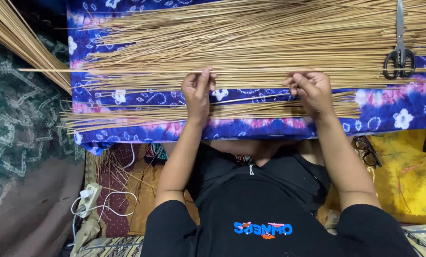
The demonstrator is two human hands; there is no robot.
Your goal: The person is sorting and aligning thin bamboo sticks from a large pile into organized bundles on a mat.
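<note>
The left hand (197, 93) is closed on 1 thin stick (108, 71). The thumb and fingers pinch it near its right end. The stick is long and pale and lies flat, sticking far out toward 9 o'clock, past the edge of the blue cloth (393, 112).

The right hand (312, 90) is curled shut too, with its fingers bent in over the sticks at the edge of the big pile (270, 38). It is touching them, but I cannot tell which stick it grips.

The big pile of thin tan sticks lies across the blue cloth at 12 o'clock from both hands. A small row of sticks (141, 116) lies closer to the person, just under the wrists, and runs out toward 9 o'clock.

The blue cloth has white flowers and some pink in it, and it covers the surface.

A pair of scissors (399, 52) with black handles lies on the sticks at 2 o'clock from the right hand, well apart from it.

Another bunch of sticks (18, 40) slants across the top corner at 10 o'clock.

A pair of glasses (366, 150) lies on a yellow cloth (408, 181) at 4 o'clock from the right hand.

A white power strip (88, 200) with white wires lies on the floor at 7 o'clock from the left hand. Some loose sticks lie near it
</note>
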